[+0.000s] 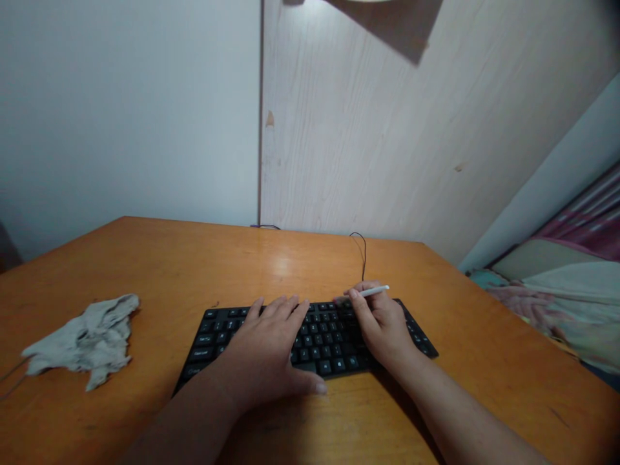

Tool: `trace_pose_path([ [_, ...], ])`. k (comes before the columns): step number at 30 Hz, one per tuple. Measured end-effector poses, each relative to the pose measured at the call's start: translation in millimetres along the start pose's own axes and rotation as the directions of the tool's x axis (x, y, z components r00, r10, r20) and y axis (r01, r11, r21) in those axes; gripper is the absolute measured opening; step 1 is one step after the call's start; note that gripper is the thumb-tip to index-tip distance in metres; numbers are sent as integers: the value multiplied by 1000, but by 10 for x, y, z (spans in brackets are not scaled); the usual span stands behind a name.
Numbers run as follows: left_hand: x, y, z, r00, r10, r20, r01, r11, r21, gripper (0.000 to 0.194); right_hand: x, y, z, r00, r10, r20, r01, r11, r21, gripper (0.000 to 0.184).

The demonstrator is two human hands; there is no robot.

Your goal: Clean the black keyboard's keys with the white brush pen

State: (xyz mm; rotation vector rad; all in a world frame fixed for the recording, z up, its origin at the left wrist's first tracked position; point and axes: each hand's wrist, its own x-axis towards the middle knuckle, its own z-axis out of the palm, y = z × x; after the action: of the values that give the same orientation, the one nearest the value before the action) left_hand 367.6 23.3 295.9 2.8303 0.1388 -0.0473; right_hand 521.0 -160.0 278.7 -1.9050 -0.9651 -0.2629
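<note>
A black keyboard [320, 339] lies on the wooden table, its keys partly covered by both hands. My left hand [271, 342] rests open across its left half, fingers apart over the far edge and thumb stretched over the near edge. Above the right part of the keyboard, my right hand [382, 323] is closed around a thin white stick [375, 290], held like a pen. The stick's pale end points up to the right; its other end reaches toward the top row of keys, too small to make out.
A crumpled grey cloth [90, 339] with frayed edges lies on the left of the table [194, 258]. A black cable [365, 255] runs from behind the keyboard to the table's back edge, by the wall panel [349, 148]. Bedding [571, 297] is at the right.
</note>
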Motion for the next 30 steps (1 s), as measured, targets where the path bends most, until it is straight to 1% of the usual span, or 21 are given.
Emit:
trace_pose_path([
  [3,-1,9,1,1000,-1,6,1,1000,8,123,0,-12,-9,1000,16,9,-16,1000,-24,19],
  [7,-1,17,0,1000,0,7,0,1000,12,125,3,-23,-12,1000,16,-10,-16,999,49,17],
  [12,-2,15,-2,1000,-5,11,5,1000,11,123,2,-19,-10,1000,11,-6,-11,1000,12,17],
  [16,-7,16,0,1000,-1,-3,1,1000,3,123,-18,-32,10,998,22,-55,-15,992,124,15],
  [18,-12,19,-2,1000,0,-9,0,1000,-2,122,-27,-14,40,999,12,-41,-5,986,166,13],
  [20,-16,21,-5,1000,0,-11,0,1000,-7,121,-30,13,71,1000,-18,-22,21,988,154,13],
  [23,-15,20,-9,1000,3,-5,-3,1000,-9,122,-24,27,85,998,-67,1,67,995,77,15],
  [25,-10,17,-6,1000,4,-2,-4,1000,-4,123,-21,8,72,997,-75,26,74,997,28,16],
  [27,-6,15,-1,1000,9,-5,-9,1000,-1,124,-22,-21,55,998,-56,35,55,998,31,16],
  [30,-9,13,5,1000,20,-16,-20,1000,-9,124,-26,-39,54,999,-38,-4,38,995,89,14],
])
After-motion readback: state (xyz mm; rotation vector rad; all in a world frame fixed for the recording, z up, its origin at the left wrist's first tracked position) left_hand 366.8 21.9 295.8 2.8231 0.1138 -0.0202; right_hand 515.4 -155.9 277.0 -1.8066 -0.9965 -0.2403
